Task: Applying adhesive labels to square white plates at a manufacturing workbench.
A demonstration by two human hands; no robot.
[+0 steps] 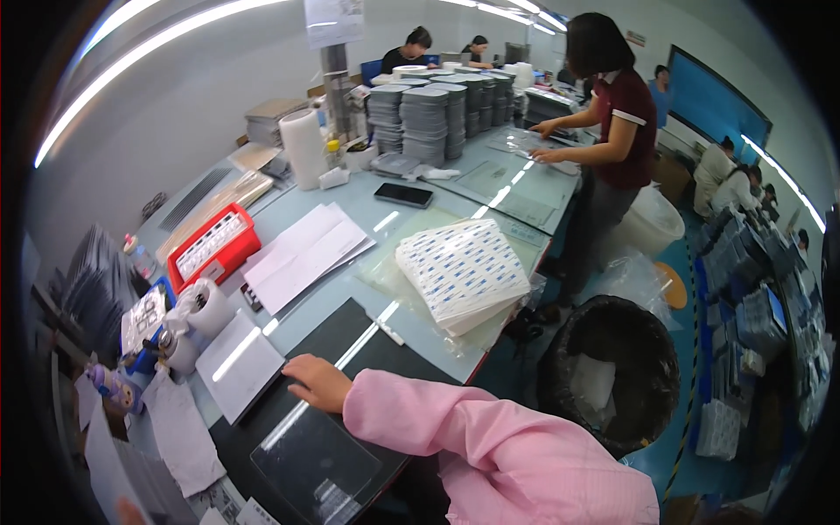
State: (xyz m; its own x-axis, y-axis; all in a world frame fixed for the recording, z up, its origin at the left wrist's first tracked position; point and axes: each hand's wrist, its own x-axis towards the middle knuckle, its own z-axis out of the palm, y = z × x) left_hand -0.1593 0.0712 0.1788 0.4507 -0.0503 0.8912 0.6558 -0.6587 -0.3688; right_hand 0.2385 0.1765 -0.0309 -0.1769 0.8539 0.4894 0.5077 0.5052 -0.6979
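My right hand, in a pink sleeve, reaches over the black mat on the table. Its fingers are stretched out and hold nothing; the tips are at the right edge of a pale glossy rectangular panel. Whether they touch it I cannot tell. Nearer to me, a clear rectangular sheet lies flat on the mat, reflecting light. Only a blurred bit of my left hand shows at the lower left edge, its fingers not readable. A white cloth lies left of the mat.
A stack of white sheets with blue marks, loose papers, a red box and a phone lie farther back. Grey stacks stand behind. A lined bin is at right; a co-worker handles clear film across the table.
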